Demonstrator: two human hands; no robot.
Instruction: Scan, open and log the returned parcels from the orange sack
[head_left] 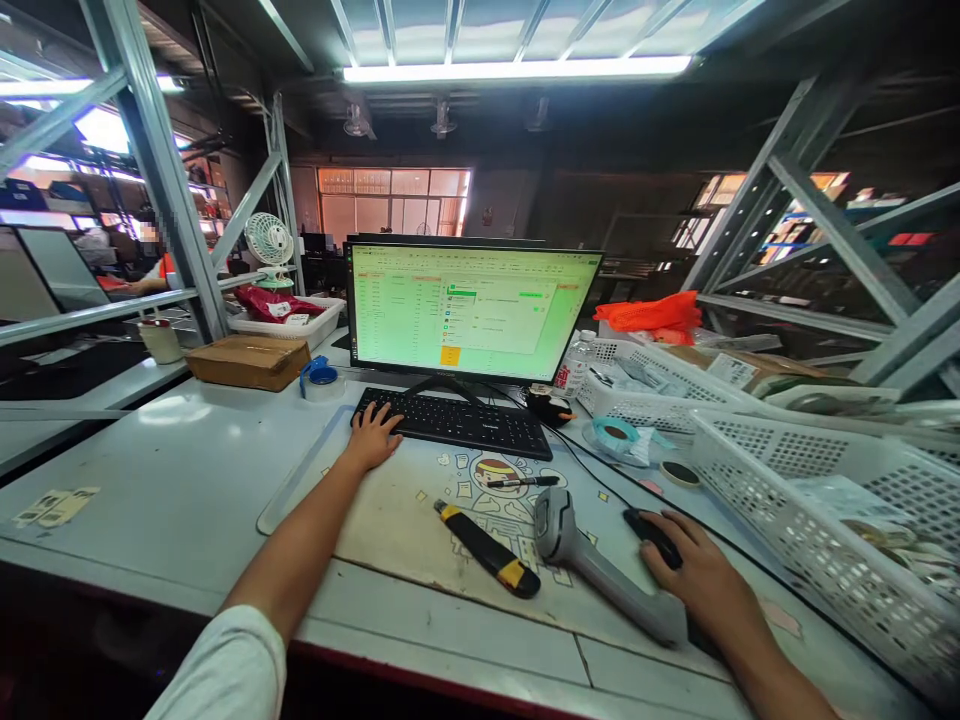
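Note:
My left hand (373,437) rests with spread fingers on the left end of a black keyboard (472,424). Under my right hand (701,565) is a black computer mouse (652,538), with the fingers wrapped over it. Behind the keyboard stands a lit monitor (465,310) showing a spreadsheet and a smaller window on top. Between my arms, on a printed desk mat (390,530), lie a black and yellow utility knife (487,550), a dark pen (523,482) and a grey barcode scanner (600,570), whose handle end lies close to my right wrist.
White perforated baskets (817,510) line the right side. Near them are a roll of light-blue tape (616,432) and a plastic bottle (576,362). A cardboard box (249,361) and blue tape (322,376) sit at back left. Another person (154,270) is far left, beyond metal uprights.

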